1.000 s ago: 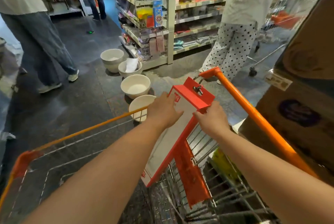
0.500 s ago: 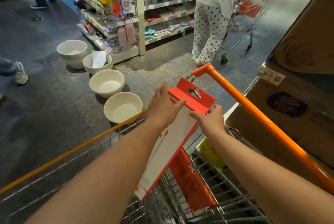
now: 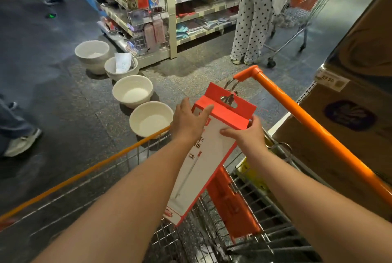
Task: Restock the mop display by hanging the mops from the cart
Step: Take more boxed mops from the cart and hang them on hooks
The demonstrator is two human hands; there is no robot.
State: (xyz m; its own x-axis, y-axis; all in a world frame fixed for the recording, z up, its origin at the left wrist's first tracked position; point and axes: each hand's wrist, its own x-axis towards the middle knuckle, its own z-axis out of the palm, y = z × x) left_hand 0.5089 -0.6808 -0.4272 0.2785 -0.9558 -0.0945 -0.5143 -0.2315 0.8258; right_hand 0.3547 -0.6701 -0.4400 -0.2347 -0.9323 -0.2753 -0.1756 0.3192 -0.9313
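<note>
Head view, shop aisle. A long flat red-and-white cardboard mop box (image 3: 203,156) is tilted above a wire shopping cart with orange handle and rails (image 3: 307,118), its lower end inside the basket and its red hang tab uppermost. The left hand (image 3: 186,120) presses extended fingers (image 3: 204,112) against the box's upper left corner. The right hand (image 3: 248,135) grips the right edge, thumb on the white face. A second red box (image 3: 231,203) lies in the cart. Four white round basins (image 3: 132,93) stand in a row on the dark speckled floor (image 3: 63,84) beside a stocked shelving unit (image 3: 171,12). Brown cardboard cartons (image 3: 350,114) are stacked at right. A person in polka-dot trousers (image 3: 250,29) stands beyond, at another cart (image 3: 297,18).
</note>
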